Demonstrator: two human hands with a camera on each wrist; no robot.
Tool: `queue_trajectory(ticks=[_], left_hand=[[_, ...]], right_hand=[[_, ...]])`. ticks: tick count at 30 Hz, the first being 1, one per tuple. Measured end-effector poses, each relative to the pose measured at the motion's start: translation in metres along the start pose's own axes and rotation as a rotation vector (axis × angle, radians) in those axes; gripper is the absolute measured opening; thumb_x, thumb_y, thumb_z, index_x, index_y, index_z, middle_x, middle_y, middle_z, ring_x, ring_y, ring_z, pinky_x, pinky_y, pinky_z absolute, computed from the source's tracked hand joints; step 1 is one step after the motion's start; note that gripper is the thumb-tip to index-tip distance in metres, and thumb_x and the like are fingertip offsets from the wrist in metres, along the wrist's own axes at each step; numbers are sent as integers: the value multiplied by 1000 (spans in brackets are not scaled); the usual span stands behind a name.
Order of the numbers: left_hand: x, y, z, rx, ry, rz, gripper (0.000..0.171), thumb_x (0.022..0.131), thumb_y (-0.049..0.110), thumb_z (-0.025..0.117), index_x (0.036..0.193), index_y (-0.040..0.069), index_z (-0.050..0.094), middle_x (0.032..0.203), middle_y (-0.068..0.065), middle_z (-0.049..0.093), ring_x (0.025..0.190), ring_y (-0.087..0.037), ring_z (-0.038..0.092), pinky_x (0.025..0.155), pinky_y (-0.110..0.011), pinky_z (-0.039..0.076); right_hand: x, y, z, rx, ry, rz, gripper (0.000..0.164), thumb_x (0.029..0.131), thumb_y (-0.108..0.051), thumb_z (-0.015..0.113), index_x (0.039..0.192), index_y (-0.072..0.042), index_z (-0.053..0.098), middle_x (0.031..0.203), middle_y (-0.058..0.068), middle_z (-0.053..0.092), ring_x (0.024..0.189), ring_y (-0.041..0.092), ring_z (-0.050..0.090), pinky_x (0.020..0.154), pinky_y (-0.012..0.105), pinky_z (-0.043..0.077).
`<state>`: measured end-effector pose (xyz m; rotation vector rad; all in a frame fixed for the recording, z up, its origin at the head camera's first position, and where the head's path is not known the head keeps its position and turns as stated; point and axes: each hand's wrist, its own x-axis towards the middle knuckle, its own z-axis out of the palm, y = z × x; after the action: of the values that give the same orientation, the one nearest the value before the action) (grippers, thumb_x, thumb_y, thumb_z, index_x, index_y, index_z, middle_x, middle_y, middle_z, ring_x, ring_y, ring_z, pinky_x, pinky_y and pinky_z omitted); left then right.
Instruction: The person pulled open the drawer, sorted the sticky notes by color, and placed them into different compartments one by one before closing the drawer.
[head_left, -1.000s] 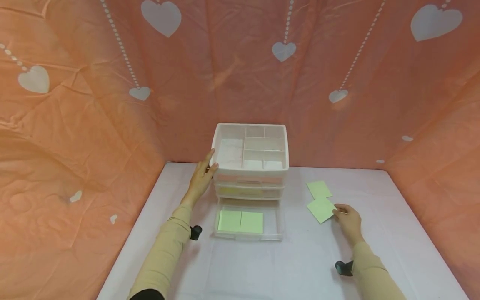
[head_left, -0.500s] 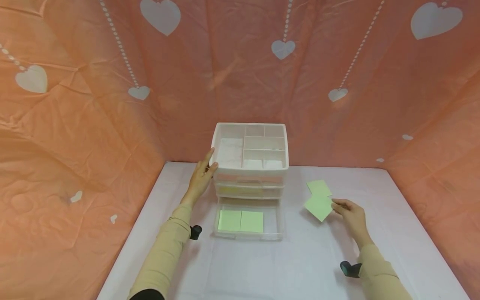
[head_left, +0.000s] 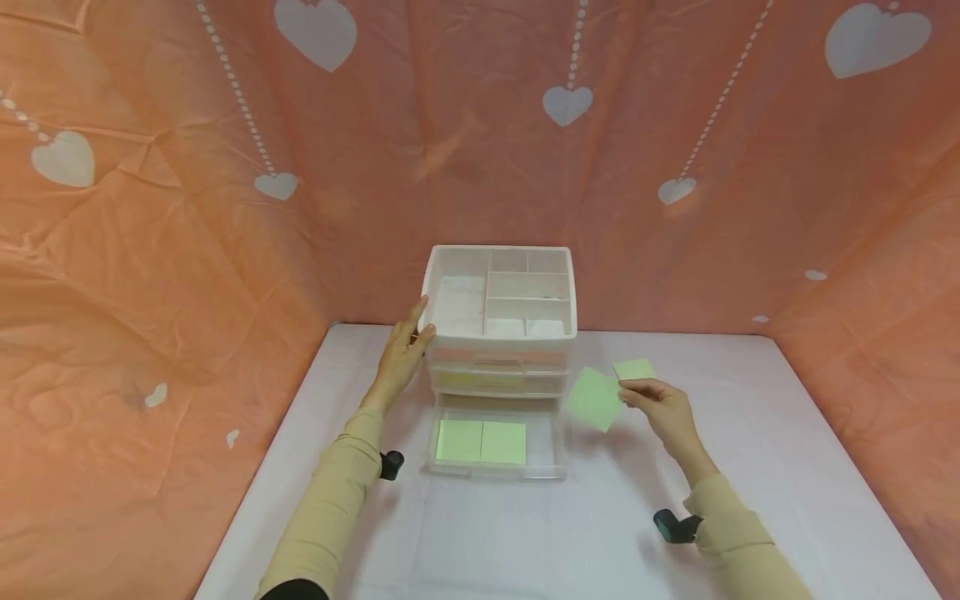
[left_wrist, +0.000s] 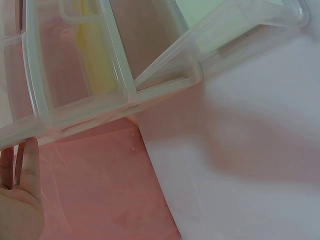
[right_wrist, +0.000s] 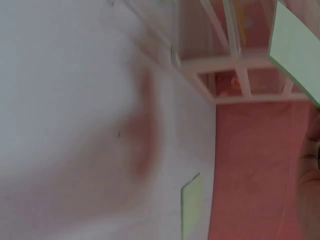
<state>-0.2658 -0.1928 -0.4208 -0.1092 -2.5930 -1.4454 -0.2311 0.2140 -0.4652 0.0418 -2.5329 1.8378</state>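
A white plastic drawer organizer (head_left: pixel 501 340) stands at the back of the table. My left hand (head_left: pixel 400 360) rests against its left side, with straight fingers in the left wrist view. Between thumb and fingers, my right hand (head_left: pixel 663 417) pinches a light green sticky note pad (head_left: pixel 595 400), held over the table just right of the organizer. The right wrist view shows this held pad's pale face tilted beside the organizer. Another green sticky note pad (head_left: pixel 632 368) lies behind the right hand, partly covered by it. Two more green pads (head_left: pixel 504 444) lie side by side in the pulled-out bottom drawer (head_left: pixel 495 473).
The organizer's top tray (head_left: pixel 461 304) is split into several compartments. Something yellow (left_wrist: pixel 97 55) shows through a closed upper drawer. An orange curtain (head_left: pixel 480 167) with white hearts surrounds the white-covered table (head_left: pixel 487 533). The bottom drawer juts forward, with its right side bare.
My right hand has lifted the front green sticky note pad off the table and carried it left toward the organizer. The left hand has kept its place.
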Motion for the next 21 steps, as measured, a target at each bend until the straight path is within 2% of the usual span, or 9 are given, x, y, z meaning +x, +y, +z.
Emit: queue_trajectory(ticks=[3,7,10,13,17,21], left_hand=[[0,0,0,4,0,1,52,97,46,42,144,49,20,107,-10,42,91,-22,46,75,-30,41],[1,0,0,7,-1,4,52,97,46,41,144,48,19,105,-10,42,90,-22,47,74,-30,41],[1,0,0,4,-2,1,52,97,47,41,144,49,20,104,-10,42,89,-21,47,74,-30,41],[0,0,0,6,-5,0,52,97,48,41,144,49,19,105,-10,42,89,-20,47,74,-30,41],[-1,1,0,2,-7,6,53,97,48,41,144,49,18,106,-10,42,90,-20,47,75,-30,41],[-1,0,0,-2,-9,1,52,97,48,41,143,51,19,106,-10,42,90,-20,46,74,-30,41]], right_hand=[[1,-9,14,19,-44,-11,37,85,-24,68,110,3,65,82,-26,63,78,4,62,75,17,49],[3,-14,32,41,-82,-11,32,84,-19,69,107,4,67,83,-21,66,77,2,63,73,18,51],[4,-13,45,17,-104,-11,28,84,-16,70,104,3,68,90,-8,71,76,0,63,73,20,52],[6,-10,57,-19,-120,-20,23,83,-15,69,102,0,70,97,8,71,75,0,62,76,28,54],[9,-6,71,-61,-146,-53,19,84,-13,69,99,-2,71,100,16,70,74,1,62,78,38,54],[9,-3,83,-106,-189,-78,16,84,-10,68,97,-2,72,98,16,70,73,1,62,73,29,54]])
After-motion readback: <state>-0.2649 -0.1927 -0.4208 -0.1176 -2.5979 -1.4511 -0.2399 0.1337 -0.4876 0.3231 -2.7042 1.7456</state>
